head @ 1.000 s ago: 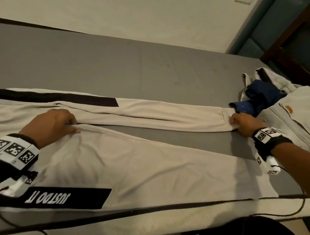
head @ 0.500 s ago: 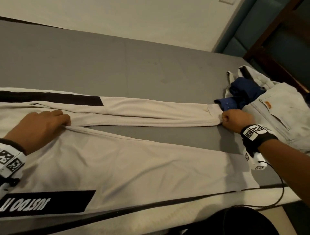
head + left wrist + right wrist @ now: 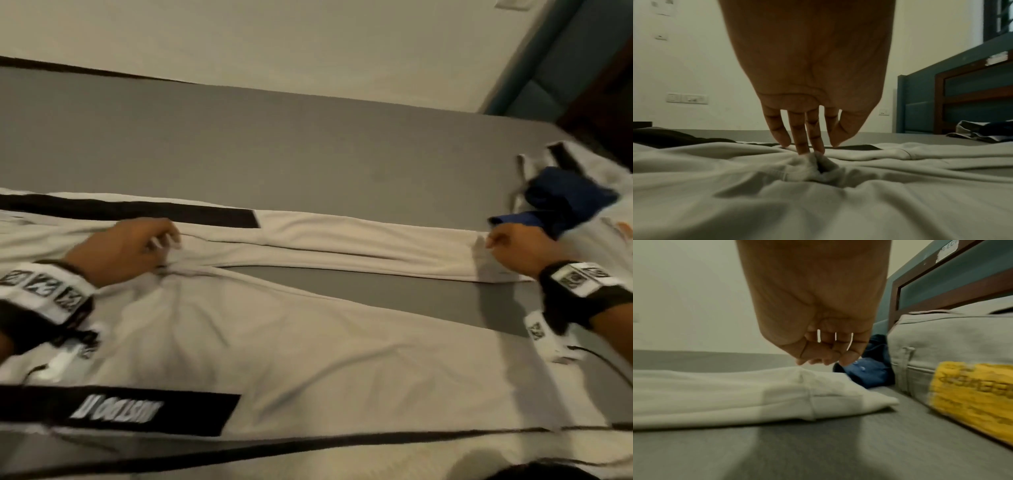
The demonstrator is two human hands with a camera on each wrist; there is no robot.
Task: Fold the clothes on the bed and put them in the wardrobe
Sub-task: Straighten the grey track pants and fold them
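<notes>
Beige track pants (image 3: 308,342) with black stripes lie spread across the grey bed (image 3: 274,137), legs pointing right. My left hand (image 3: 137,246) is at the crotch. In the left wrist view its fingertips (image 3: 812,149) gather a puckered bunch of fabric (image 3: 818,167). My right hand (image 3: 513,246) is curled at the end of the far leg, pinching the far edge of the cuff (image 3: 479,263). In the right wrist view the curled fingers (image 3: 824,356) sit just over the cuff (image 3: 818,395), which lies nearly flat.
A pile of clothes lies at the right end of the bed: a blue garment (image 3: 565,202) and grey jeans (image 3: 941,345) with a yellow label. Behind it stands a teal and wood headboard (image 3: 565,68). A black cable (image 3: 308,445) runs along the near edge.
My left hand lay flat at the crotch; its fingers have now drawn in and bunched the fabric. The right hand stays at the far cuff.
</notes>
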